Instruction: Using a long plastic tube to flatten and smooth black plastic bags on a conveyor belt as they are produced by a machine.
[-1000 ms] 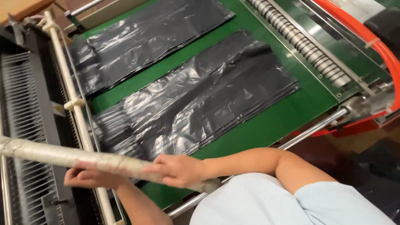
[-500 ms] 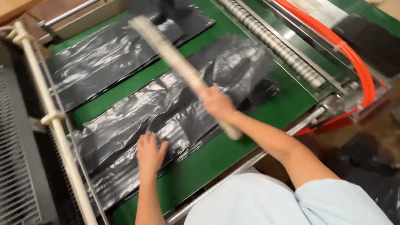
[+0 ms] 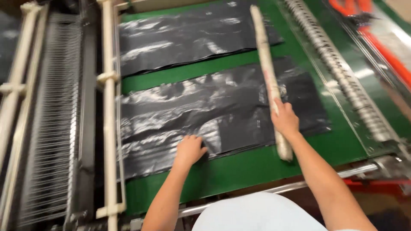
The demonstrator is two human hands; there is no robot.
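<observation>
Both hands now down: right hand grasping the roll, swung across frame centre; left hand flat, fingers released, on the bags.

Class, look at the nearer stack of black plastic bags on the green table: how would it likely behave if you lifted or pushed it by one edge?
The nearer stack of black bags looks thin and wrinkled, so it would probably droop limply when lifted. Its glossy sheen suggests the sheets may slide over each other and the green table. The left hand lies flat on it, perhaps steadying it.

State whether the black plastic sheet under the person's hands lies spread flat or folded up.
Spread flat: the black plastic sheet lies stretched across the green table, wrinkled, under the left hand.
</observation>
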